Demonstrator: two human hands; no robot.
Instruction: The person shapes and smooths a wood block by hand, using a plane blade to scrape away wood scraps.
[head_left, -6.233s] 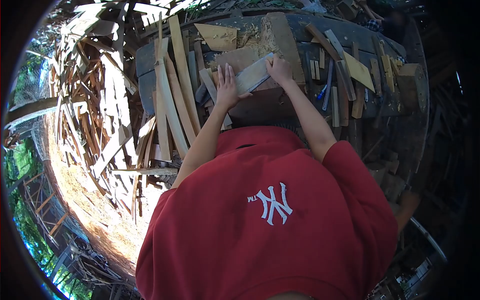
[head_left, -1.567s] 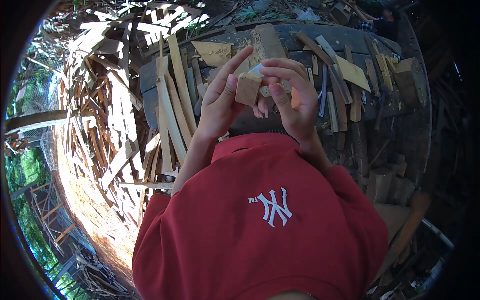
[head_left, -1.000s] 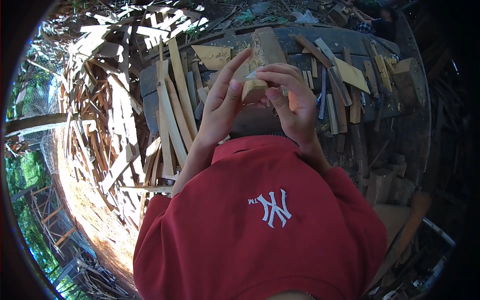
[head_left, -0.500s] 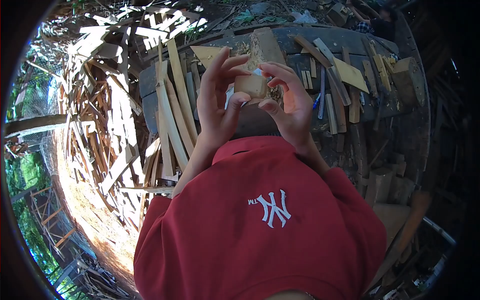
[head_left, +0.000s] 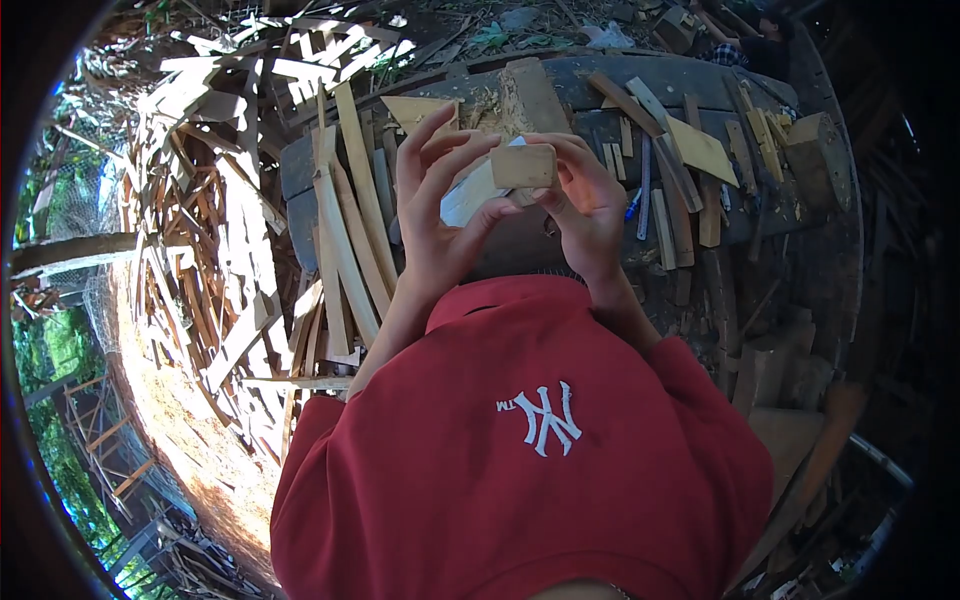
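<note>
A small wooden block [head_left: 522, 168] is held up over the workbench, in front of my chest. My right hand [head_left: 588, 200] grips it along its right side, thumb at the lower edge and fingers behind the top. Close by its left side is my left hand [head_left: 437, 195], fingers spread and curved, with the thumb tip near the block's lower left corner. Behind the block, between the hands, lies a pale flat piece [head_left: 468, 196], partly hidden by my left fingers.
Long wooden strips [head_left: 350, 220] lie on the bench's left, beside a large scrap pile [head_left: 190, 200]. Across the dark bench [head_left: 590, 75] are a board [head_left: 533, 95], a yellowish offcut [head_left: 702, 152], a ruler [head_left: 644, 190] and a thick block [head_left: 815, 160]. A person [head_left: 765, 52] is at the far right.
The block has shifted right and turned, passing from the left fingertips into my right hand's grip. My left fingers have spread away from it.
</note>
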